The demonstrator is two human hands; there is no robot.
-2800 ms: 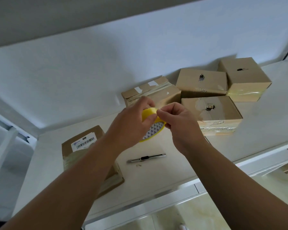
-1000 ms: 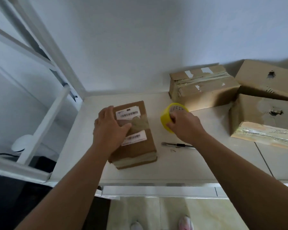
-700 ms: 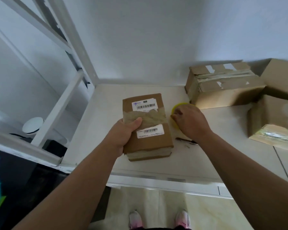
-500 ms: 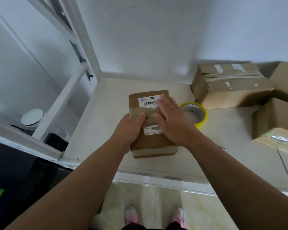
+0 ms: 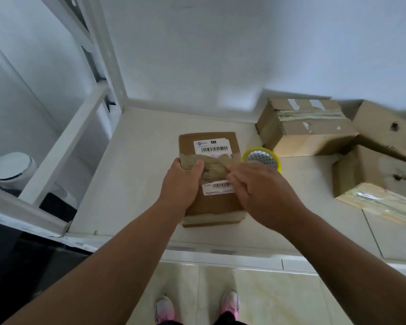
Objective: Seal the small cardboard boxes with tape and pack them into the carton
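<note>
A small brown cardboard box [image 5: 217, 205] with two barcode labels and a band of old tape lies on the white table [image 5: 136, 174]. My left hand [image 5: 181, 184] grips its left edge, thumb on top. My right hand [image 5: 263, 195] rests lightly bent fingers on the top near the right edge; its thumb is hidden. A yellow tape roll [image 5: 261, 157] lies flat just right of the box, partly behind my right hand.
Three more cardboard boxes crowd the right: a taped one [image 5: 309, 132] at the back, one with a hole [image 5: 389, 134], and a nearer one [image 5: 380, 184]. A white shelf frame [image 5: 63, 146] rises on the left. The table's front edge [image 5: 220, 253] is near my feet.
I turned left toward the small box. My right hand set the tape roll down, pressed flat on the box top, then slid toward its right edge. My left hand took the left edge.
</note>
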